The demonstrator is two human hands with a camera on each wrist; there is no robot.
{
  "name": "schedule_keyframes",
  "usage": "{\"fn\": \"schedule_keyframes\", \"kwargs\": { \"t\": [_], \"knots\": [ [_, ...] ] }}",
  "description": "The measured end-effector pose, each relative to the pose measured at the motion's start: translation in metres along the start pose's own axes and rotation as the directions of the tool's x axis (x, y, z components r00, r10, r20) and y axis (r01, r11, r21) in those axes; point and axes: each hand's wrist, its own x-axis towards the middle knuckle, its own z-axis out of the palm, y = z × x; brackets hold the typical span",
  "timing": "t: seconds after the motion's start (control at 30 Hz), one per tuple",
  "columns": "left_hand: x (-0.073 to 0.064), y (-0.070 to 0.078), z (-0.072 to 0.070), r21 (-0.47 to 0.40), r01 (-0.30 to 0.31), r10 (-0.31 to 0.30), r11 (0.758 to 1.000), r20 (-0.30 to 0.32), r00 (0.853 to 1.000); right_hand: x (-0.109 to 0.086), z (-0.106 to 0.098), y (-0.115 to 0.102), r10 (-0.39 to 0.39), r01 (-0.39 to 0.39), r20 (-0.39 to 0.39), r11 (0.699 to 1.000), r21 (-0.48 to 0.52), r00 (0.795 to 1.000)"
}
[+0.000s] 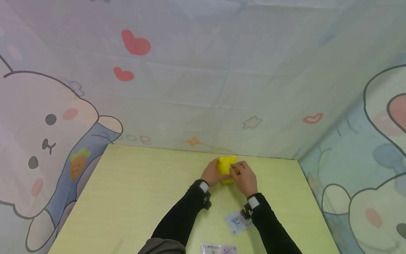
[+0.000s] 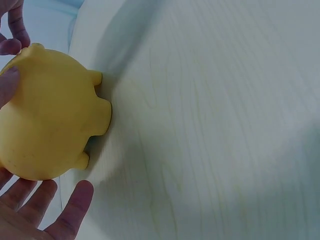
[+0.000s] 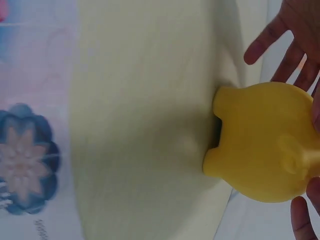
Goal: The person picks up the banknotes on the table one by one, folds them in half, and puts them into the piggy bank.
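- Our left hand (image 1: 211, 173) grips a yellow piggy bank (image 1: 225, 167) near the table's (image 1: 152, 187) far edge.
- Whether our right hand (image 1: 246, 179), beside it, pinches anything, we cannot tell.

Pale wood-grain table (image 1: 142, 183) before printed cloth backdrop (image 1: 196, 88). Larger red heart (image 1: 136, 44) above smaller red heart (image 1: 123, 74); orange star (image 1: 193, 141), outlined heart (image 1: 318, 116) farther right. Cartoon animal (image 1: 63, 144) at left, carrot (image 1: 77, 166) on blue clothing (image 1: 95, 139).

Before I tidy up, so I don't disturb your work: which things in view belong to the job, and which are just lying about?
In the job:
yellow piggy bank, gripped by the left hand
right hand, fingers right at it

Lying loose, though possibly for later:
bluish banknote
pinkish banknote, partly out of view
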Motion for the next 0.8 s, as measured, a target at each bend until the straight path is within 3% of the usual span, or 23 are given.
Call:
{"fn": "schedule_keyframes", "kwargs": {
  "t": [0.3,0.57,0.8],
  "knots": [
    [-0.002,-0.003,-0.005,0.031,-0.036,0.036,0.999,-0.003,0.999,-0.013,-0.001,-0.002,-0.164,0.161,-0.048,0.985,-0.057,0.985],
    [-0.008,-0.003,-0.008,0.078,-0.02,0.021,0.997,-0.011,1.0,-0.016,-0.005,-0.006,-0.155,0.154,-0.024,0.986,-0.065,0.988],
    [-0.025,0.01,-0.027,0.017,-0.017,0.017,1.0,-0.018,1.0,-0.018,-0.023,-0.007,-0.12,0.118,-0.027,0.992,-0.044,0.992]
  ]
}}
